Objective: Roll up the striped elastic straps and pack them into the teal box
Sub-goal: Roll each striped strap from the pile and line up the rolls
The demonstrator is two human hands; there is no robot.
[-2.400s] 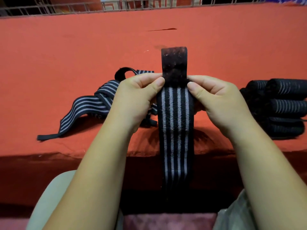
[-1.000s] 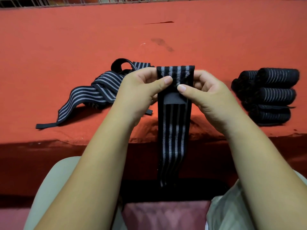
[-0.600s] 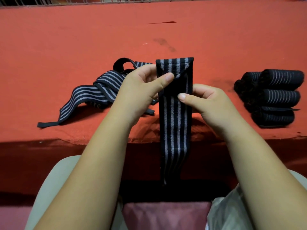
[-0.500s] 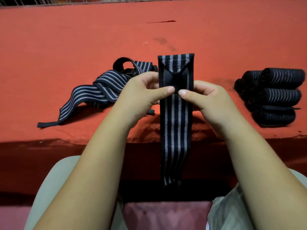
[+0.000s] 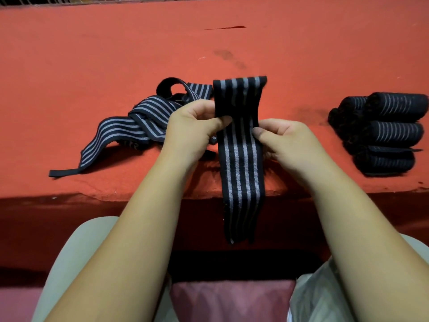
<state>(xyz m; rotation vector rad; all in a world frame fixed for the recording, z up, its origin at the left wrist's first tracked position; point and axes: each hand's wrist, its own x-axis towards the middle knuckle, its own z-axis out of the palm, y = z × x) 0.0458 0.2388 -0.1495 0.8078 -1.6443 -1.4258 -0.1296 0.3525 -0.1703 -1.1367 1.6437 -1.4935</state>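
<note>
The left grip [image 5: 190, 129] and right grip [image 5: 285, 140] are each clamped on the strap [image 5: 239, 147], thumb in front and fingers behind, one at each edge. The strap stands upright above the desk's [image 5: 92, 54] near edge. Its top rises clear of both thumbs and its tail hangs down past that edge towards the lap.

A couple of seconds ago a plain black end stood above the thumbs. It has since been turned down, so the top is now a striped fold. In the last half second both thumbs have slid lower, leaving more of the folded part showing above them. That looks like the start of a roll: the core is made, and the grips are probably reset for the next turn. Most of the strap is still unrolled.

Loose straps [image 5: 139, 122] lie tangled towards the near-left of the desk, with one tail trailing to the near edge. Finished rolls [image 5: 392, 133] are stacked by the right edge. The teal box is not in view, so packing seems some way off.
</note>
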